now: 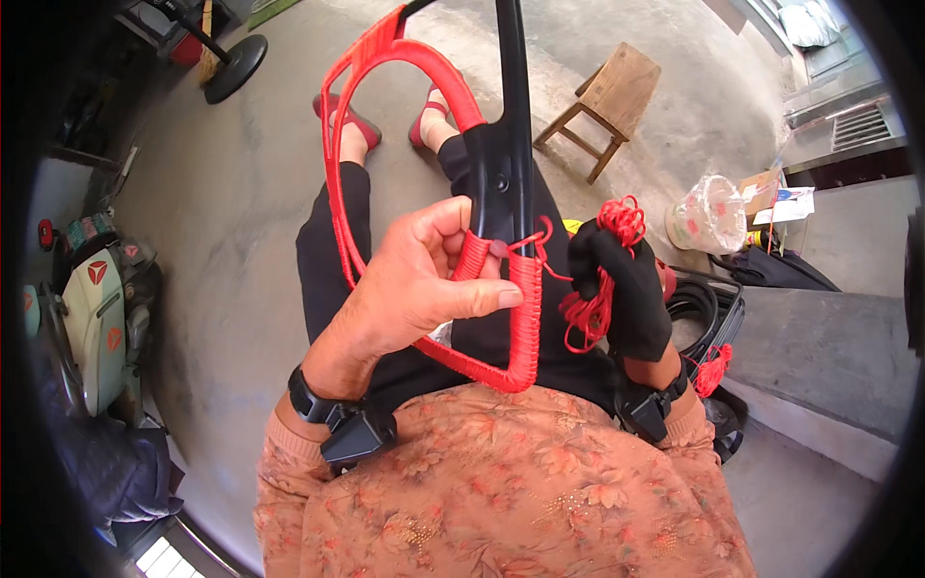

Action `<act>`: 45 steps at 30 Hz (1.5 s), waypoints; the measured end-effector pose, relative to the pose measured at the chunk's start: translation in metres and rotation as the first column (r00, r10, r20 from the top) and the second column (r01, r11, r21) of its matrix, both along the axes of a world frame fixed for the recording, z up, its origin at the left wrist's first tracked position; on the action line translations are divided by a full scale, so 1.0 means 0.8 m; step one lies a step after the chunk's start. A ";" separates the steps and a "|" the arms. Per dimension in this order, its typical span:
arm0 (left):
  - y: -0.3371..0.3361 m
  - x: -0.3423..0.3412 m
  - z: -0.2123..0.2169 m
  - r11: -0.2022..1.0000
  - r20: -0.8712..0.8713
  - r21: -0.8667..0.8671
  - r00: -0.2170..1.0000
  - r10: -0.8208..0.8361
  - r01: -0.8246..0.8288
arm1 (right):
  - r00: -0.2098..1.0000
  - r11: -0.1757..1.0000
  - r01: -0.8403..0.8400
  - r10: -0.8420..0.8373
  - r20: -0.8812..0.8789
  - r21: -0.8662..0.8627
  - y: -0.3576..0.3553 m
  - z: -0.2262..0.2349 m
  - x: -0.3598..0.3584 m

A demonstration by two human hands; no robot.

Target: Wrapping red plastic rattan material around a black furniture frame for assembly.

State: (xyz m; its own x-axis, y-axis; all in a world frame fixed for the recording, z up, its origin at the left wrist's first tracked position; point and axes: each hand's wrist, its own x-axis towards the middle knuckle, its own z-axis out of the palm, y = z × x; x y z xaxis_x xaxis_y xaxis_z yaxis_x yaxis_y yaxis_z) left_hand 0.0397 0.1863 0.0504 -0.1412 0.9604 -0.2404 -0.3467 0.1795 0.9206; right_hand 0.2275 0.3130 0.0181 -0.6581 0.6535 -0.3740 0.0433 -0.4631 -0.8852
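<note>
Red-wrapped frame [526, 323], in left hand [416, 277], beside gloved right hand [631, 294]

A head-worn fisheye looks steeply down, left hand [409, 275] and right hand [631, 294] close mid-frame, floor [226, 183] farther off at upper left.

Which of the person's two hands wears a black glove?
The right hand, holding the red cord bundle; the left hand, on the red-wrapped black frame, is bare.
</note>
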 end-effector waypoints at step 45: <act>-0.137 0.032 -0.066 0.907 0.247 -0.340 0.907 0.342 -0.250 | 0.842 0.765 -0.539 0.471 -0.264 -0.352 -0.046 -0.044 -0.037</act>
State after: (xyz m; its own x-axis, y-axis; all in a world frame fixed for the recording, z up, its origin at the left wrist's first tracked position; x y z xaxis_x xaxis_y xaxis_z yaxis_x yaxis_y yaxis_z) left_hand 0.0655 0.0764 -0.0023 -0.2858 0.7630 -0.5798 -0.6725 0.2713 0.6886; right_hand 0.1977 0.2764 -0.0169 -0.9195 0.0262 -0.3923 0.2538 -0.7226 -0.6430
